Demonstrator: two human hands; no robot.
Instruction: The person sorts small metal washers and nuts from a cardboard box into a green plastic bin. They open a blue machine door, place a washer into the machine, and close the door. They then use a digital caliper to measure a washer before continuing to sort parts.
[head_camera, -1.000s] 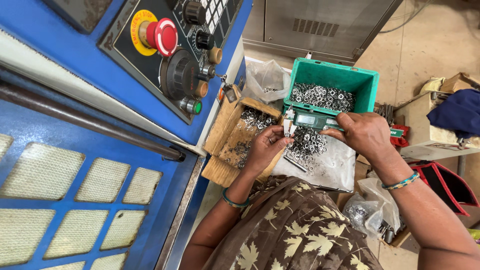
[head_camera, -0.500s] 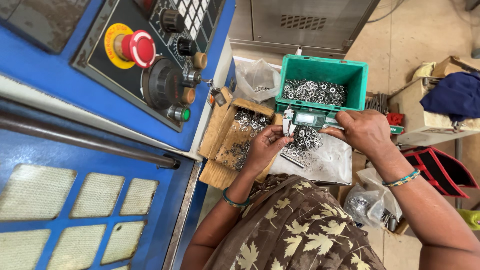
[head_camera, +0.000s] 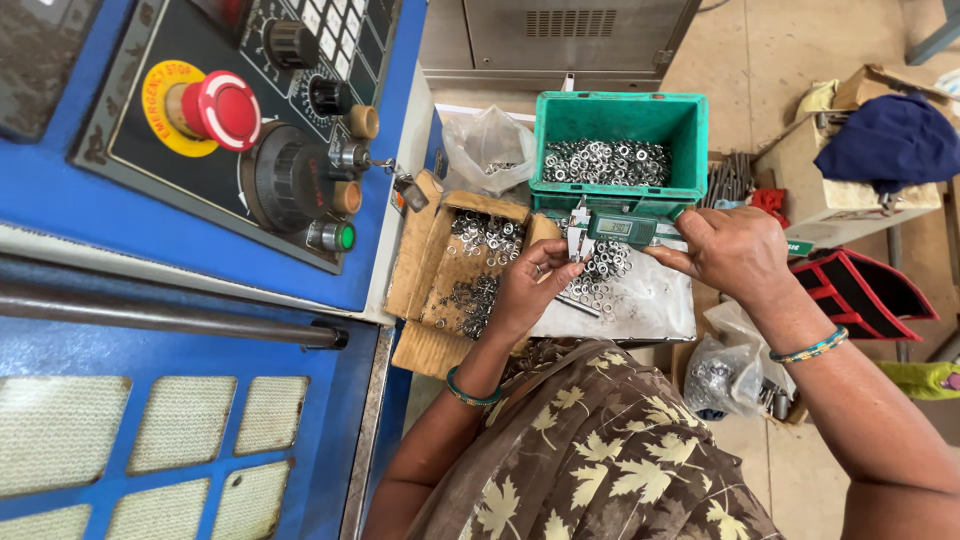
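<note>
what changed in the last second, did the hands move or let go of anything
Hardly anything. The right hand still holds the digital caliper, and the left hand still pinches a small part at its jaws. Only the view drifted, so the green bin and cardboard box sit slightly differently in frame.

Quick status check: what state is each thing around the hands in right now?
Digital caliper: held level in right hand.
Left hand: fingertips pinching at the caliper's jaws.
Green plastic crate: open, filled with small metal rings.
Brown cardboard box: flaps open, rings inside.
Clear plastic bag: open.
</note>
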